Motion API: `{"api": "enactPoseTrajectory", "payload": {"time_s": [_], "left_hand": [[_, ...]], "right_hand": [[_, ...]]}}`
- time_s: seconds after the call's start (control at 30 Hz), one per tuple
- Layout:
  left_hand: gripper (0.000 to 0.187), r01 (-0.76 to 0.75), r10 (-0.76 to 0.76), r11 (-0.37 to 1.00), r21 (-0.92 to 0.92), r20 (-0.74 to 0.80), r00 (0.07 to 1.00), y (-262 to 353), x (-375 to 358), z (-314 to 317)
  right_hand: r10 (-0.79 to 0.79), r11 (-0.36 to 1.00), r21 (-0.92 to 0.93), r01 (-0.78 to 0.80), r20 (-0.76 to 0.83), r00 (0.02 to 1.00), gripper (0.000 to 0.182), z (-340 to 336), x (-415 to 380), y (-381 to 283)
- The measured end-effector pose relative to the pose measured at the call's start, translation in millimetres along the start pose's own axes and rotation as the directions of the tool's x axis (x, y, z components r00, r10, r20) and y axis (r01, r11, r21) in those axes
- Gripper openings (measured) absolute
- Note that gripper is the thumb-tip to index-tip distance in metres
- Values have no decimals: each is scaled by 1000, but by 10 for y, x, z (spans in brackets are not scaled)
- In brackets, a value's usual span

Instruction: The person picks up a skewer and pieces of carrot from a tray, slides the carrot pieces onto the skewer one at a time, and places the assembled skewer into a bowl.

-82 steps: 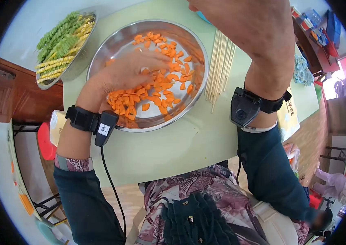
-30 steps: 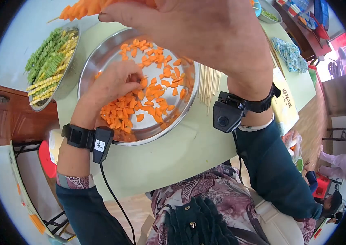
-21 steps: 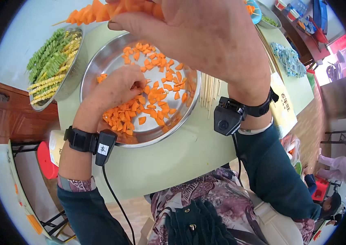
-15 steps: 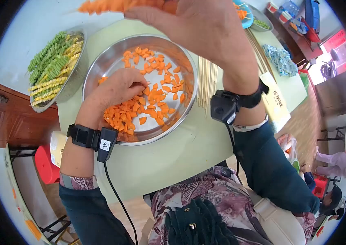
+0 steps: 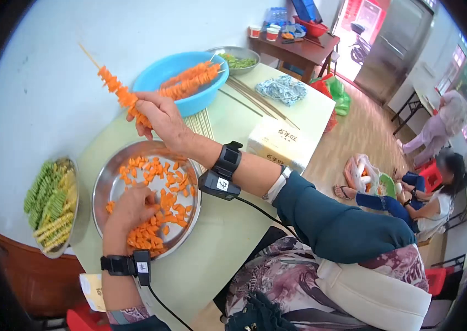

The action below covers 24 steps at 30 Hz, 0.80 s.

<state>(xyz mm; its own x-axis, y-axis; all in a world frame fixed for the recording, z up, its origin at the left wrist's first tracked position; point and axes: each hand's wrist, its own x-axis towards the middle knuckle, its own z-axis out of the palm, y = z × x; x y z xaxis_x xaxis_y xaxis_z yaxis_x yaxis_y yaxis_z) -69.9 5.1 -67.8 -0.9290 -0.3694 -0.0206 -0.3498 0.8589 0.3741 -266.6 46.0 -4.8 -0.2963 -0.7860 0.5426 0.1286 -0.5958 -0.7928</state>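
My right hand [image 5: 163, 121] is raised above the far edge of the steel basin [image 5: 98, 193], closed around a carrot skewer [image 5: 113, 85]. The skewer's bare wooden tip points up and left. Down inside the basin, my left hand [image 5: 130, 208] has its fingers curled together over cut carrot pieces [image 5: 144, 236]; whatever is between the fingertips is hidden. Beyond my right hand stands a blue basin [image 5: 153, 74] with several filled carrot skewers [image 5: 189, 81] in it. Bare wooden skewers [image 5: 203, 122] lie on the table beside it.
A metal bowl [image 5: 73, 220] of green and yellow skewered vegetables is at the left. On the table [image 5: 233, 220] are a tissue pack [image 5: 278, 142], a patterned cloth [image 5: 281, 90], long sticks [image 5: 255, 98] and a bowl of greens [image 5: 239, 60]. Another person [image 5: 437, 193] sits at the right.
The view has swung up and right, bringing the blue basin fully into sight. My right hand still holds the carrot skewer, now tilted steeply. My left hand stays in the steel basin.
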Motion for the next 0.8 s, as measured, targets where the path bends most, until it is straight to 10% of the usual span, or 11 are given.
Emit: {"api": "enactPoseTrajectory", "payload": {"time_s": [0.1,0.37,0.6,0.8], "left_hand": [[20,9,-9,1000,-1,34,999,113,-7,-81],[16,21,-24,998,-52,-61,998,61,-39,-154],[9,84,-370,718,-691,-278,886,-166,-180,-396],[13,35,-531,625,-780,-392,751,-248,-192,-479]], "right_hand": [[179,974,141,-178,9,984,31,-14,125,-61],[13,992,121,-32,149,989,30,188,358,-93],[145,982,112,-152,70,987,24,116,230,145],[357,928,33,-372,221,908,27,162,134,319]]}}
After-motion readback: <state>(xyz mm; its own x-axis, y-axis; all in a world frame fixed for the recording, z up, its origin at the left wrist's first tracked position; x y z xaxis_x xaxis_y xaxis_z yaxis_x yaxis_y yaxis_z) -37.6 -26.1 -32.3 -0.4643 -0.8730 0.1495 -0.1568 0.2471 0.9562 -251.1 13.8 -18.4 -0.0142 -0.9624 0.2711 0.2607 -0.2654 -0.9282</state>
